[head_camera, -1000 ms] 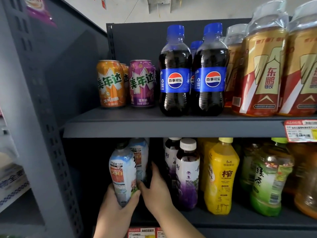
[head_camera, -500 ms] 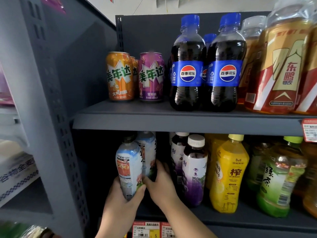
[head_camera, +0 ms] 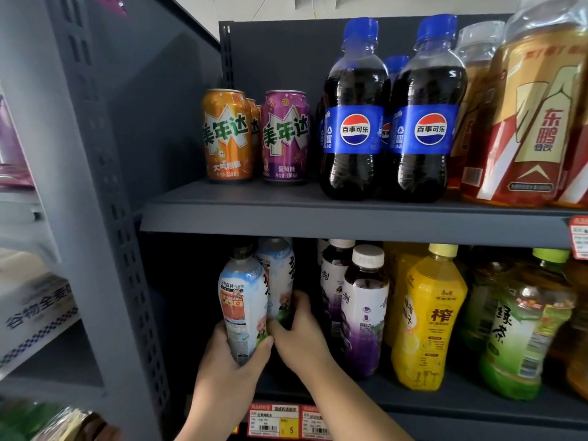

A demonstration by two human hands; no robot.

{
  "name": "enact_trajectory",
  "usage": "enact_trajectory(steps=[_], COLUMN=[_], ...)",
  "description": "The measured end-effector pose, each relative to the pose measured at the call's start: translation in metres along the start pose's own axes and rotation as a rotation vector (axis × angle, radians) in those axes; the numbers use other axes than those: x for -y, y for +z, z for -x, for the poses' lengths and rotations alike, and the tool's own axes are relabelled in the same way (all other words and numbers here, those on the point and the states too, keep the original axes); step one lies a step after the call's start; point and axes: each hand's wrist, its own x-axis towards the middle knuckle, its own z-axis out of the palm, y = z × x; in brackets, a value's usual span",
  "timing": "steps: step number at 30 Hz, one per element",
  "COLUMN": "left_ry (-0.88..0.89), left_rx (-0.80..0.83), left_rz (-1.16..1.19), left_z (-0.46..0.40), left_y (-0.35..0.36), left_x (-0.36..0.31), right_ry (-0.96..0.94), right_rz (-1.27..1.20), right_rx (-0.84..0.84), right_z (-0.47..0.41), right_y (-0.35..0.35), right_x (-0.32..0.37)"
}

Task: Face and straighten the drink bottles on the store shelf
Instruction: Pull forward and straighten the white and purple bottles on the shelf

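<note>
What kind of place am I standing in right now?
Most likely a small shop's drinks aisle: grey metal shelves stocked with rows of cola bottles and soda cans, with price tags clipped to the shelf edge.

Upper shelf (head_camera: pixel 318 214), left to right: two cans (head_camera: pixel 227 135), cola bottles (head_camera: pixel 353 122), energy drink bottles (head_camera: pixel 525 122). Lower shelf (head_camera: pixel 445 405): front sparkling water bottle (head_camera: pixel 243 307) leftmost, a second (head_camera: pixel 280 281) behind it; grape drink bottles (head_camera: pixel 366 310), juice bottle (head_camera: pixel 426 319), green tea bottle (head_camera: pixel 521 329) follow rightward.
</note>
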Motion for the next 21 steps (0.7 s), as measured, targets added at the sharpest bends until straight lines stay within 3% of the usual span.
enact_trajectory(steps=[21], left_ry=[0.024], left_rx=[-0.005], left_rz=[-0.035], left_z=[-0.0018], left_y=[0.0003], left_x=[0.0036], right_ry=[-0.02], right_rz=[-0.021], right_rx=[-0.012], right_z=[0.0022], right_y=[0.0011], right_x=[0.0003])
